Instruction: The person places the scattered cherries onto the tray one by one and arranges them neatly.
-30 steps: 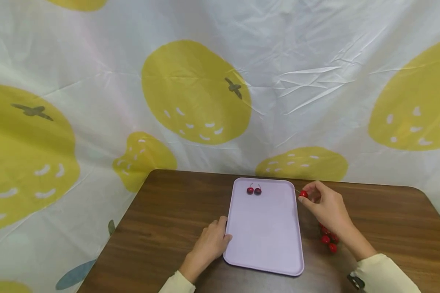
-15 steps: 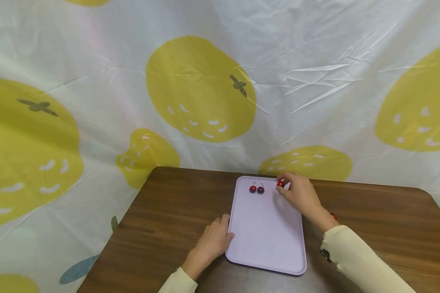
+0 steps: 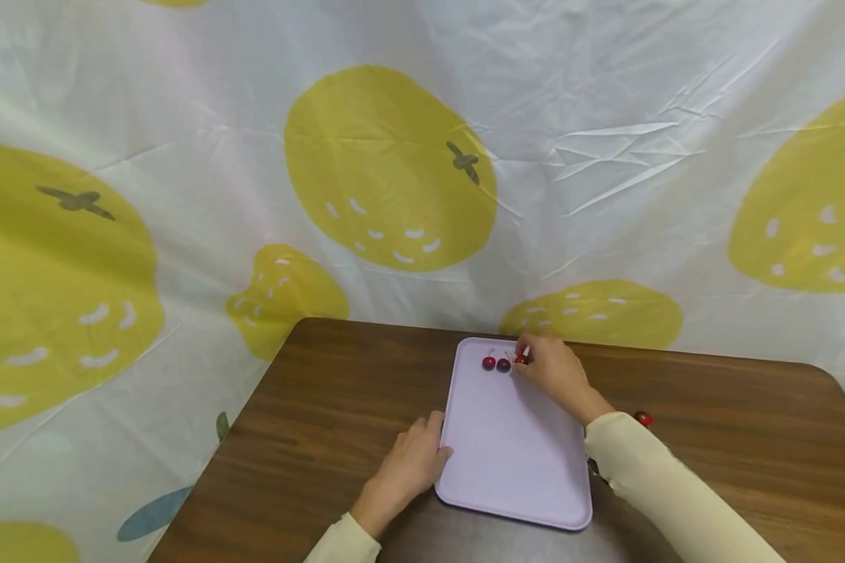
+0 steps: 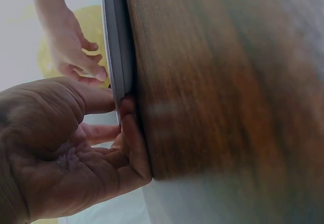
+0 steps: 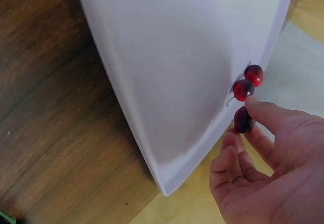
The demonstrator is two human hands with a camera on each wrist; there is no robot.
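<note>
A pale lilac tray (image 3: pixel 513 453) lies on the brown table. My left hand (image 3: pixel 411 457) grips its left edge; in the left wrist view the thumb is on the rim and the fingers tuck under it. Over the tray's far end, my right hand (image 3: pixel 556 375) pinches a dark red cherry (image 5: pixel 244 120) between thumb and fingers. Just left of it, two stemmed cherries, a red cherry (image 3: pixel 488 363) and a darker cherry (image 3: pixel 503 365), sit side by side on the tray. Whether the held cherry touches the tray, I cannot tell.
Right of the tray, cherries (image 3: pixel 643 418) show past my right sleeve (image 3: pixel 647 461), which hides part of that area. A white curtain (image 3: pixel 422 297) with yellow fruit prints hangs behind the table's far edge. Wooden tabletop (image 3: pixel 309 391) extends on both sides.
My right hand has carried the cherry leftward from beside the tray's right edge to next to the two cherries. My left hand has kept its grip on the tray.
</note>
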